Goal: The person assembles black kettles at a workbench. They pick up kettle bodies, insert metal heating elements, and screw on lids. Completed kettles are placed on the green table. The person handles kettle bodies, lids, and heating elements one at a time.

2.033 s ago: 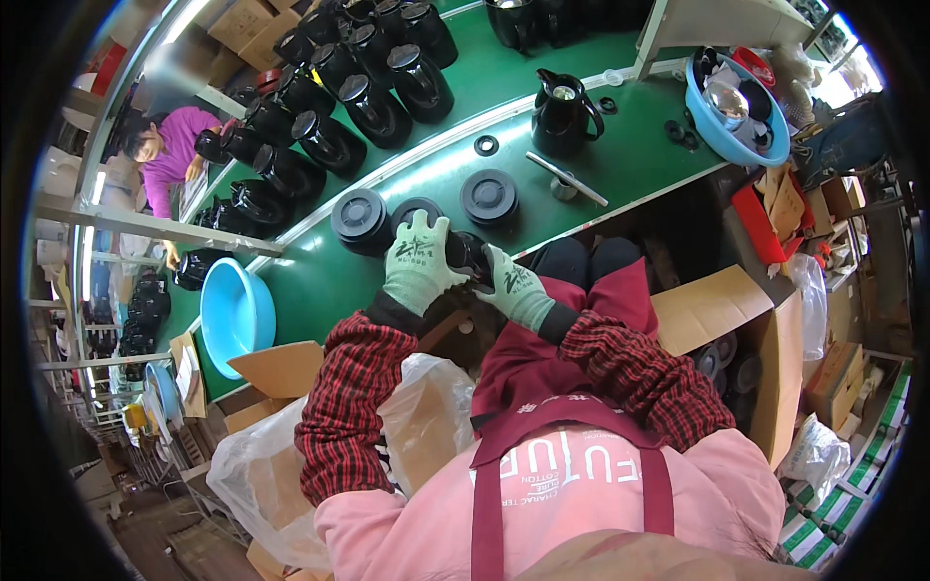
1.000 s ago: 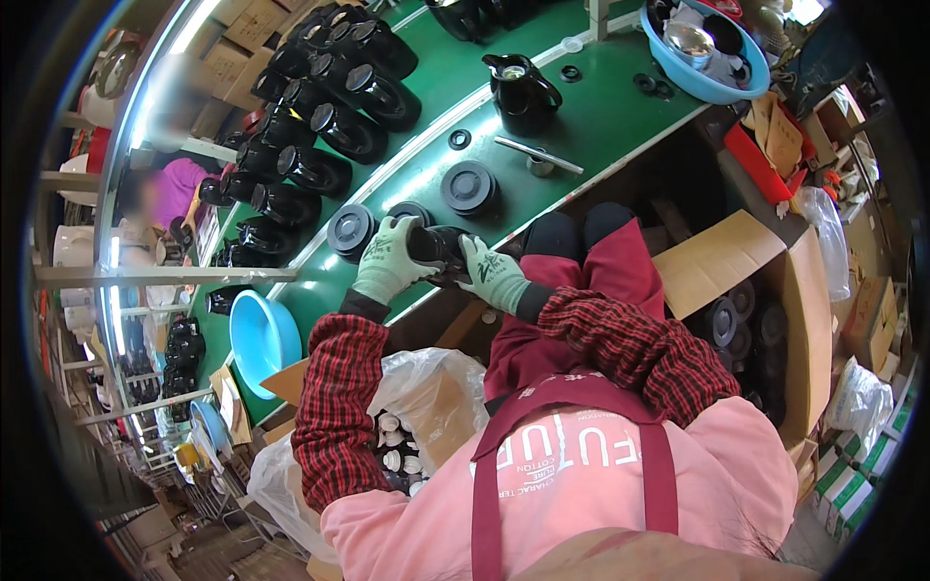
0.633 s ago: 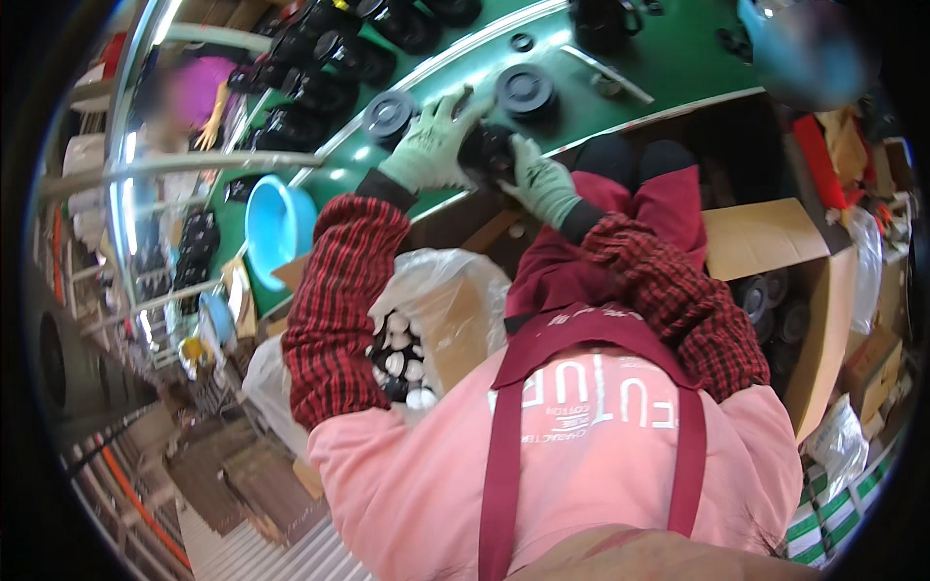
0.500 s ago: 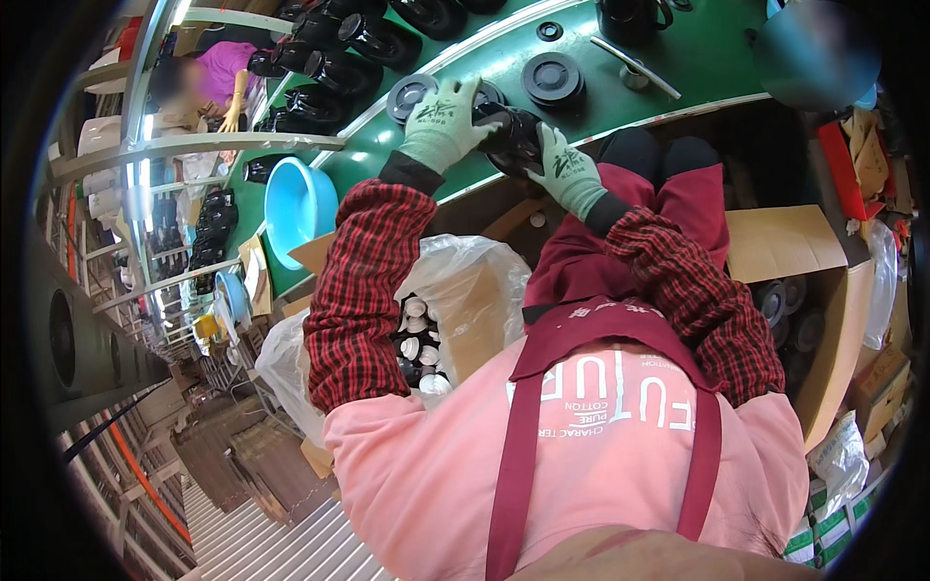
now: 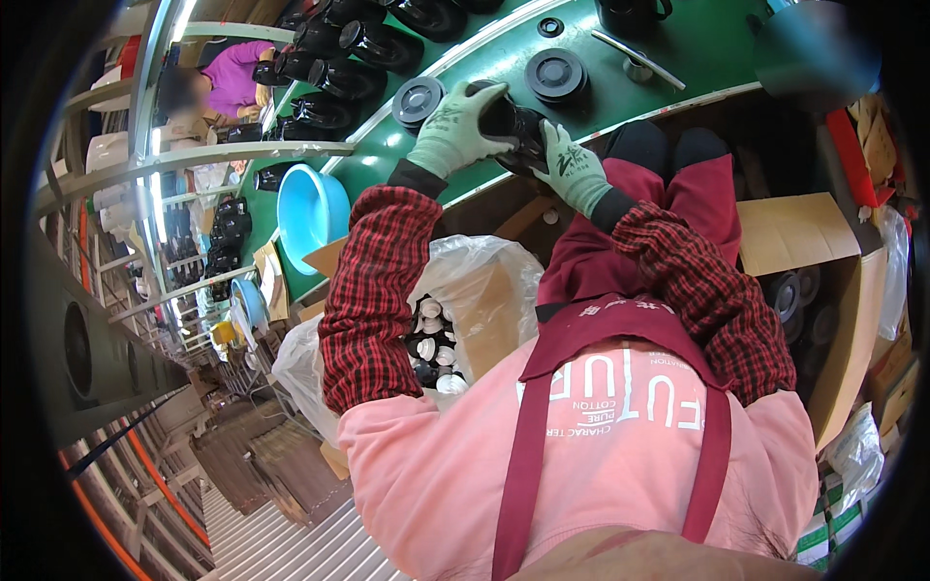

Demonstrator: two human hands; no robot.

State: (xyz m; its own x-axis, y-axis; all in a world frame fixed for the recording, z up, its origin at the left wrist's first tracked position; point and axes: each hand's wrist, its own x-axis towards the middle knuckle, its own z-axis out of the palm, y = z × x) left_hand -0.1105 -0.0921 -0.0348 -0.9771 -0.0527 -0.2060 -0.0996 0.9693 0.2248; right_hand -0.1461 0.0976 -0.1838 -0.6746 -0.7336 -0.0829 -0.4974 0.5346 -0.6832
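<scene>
I'm over the green desk (image 5: 678, 58) edge: my left hand (image 5: 455, 126) and right hand (image 5: 572, 169) meet on a black round part (image 5: 513, 126). Two round black lids (image 5: 554, 75) lie beyond, a blue plastic basin (image 5: 312, 208) left, a bag-lined cardboard box (image 5: 455, 310) below it.

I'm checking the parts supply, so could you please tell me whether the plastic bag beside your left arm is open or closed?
Open: the clear plastic bag gapes, showing small parts inside.

**One head view, looking steeply down**

We see from a fisheye camera on the person's head, facing down over the chest and forearms; the green table (image 5: 465, 165) curves across the top, close; edges bend toward the rim; no second view shares the scene.
</scene>
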